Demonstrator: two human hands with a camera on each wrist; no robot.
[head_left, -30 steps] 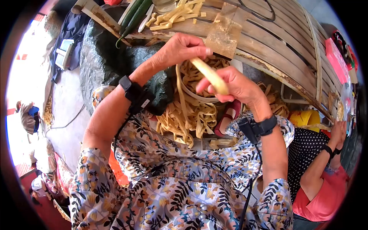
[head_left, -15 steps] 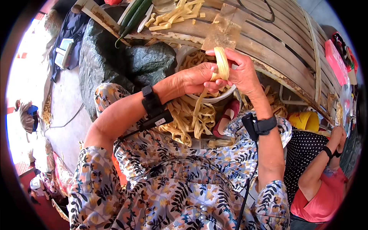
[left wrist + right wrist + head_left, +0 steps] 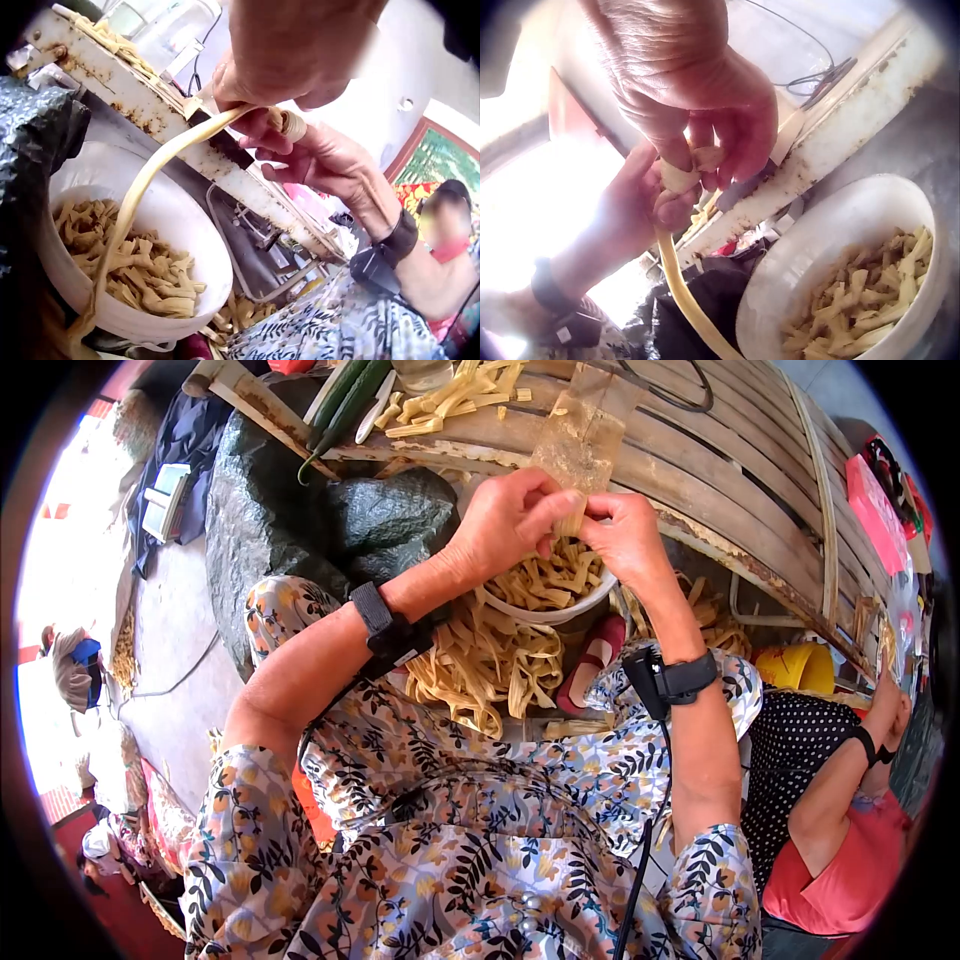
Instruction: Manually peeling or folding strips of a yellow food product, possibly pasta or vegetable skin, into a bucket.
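Note:
Both hands meet above a white bucket (image 3: pixel 555 618) at the bench edge. Thumb and fingers of the left hand (image 3: pixel 508 522) pinch a pale yellow strip (image 3: pixel 573 518); the right hand (image 3: pixel 630 542) pinches it from the other side. A small coil of the strip (image 3: pixel 294 127) shows between the hands in the left wrist view, and a long tail (image 3: pixel 154 165) hangs down past the bucket. In the right wrist view a folded loop (image 3: pixel 676 177) lies under the right fingers, against the left hand (image 3: pixel 622 206). Short yellow pieces (image 3: pixel 855 307) lie inside the bucket.
Loose strips (image 3: pixel 495 665) are heaped below the bucket. The slatted bench (image 3: pixel 720 500) holds a flat board (image 3: pixel 585 435), cut pieces (image 3: pixel 455 405) and green cucumbers (image 3: pixel 350 405). Dark plastic sheeting (image 3: pixel 390 520) is left of the bucket; another person (image 3: pixel 840 850) sits at the right.
The hands have moved slightly up towards the board, and the broad folded strip that stood upright between them now looks smaller and lower. More of the bucket's contents shows.

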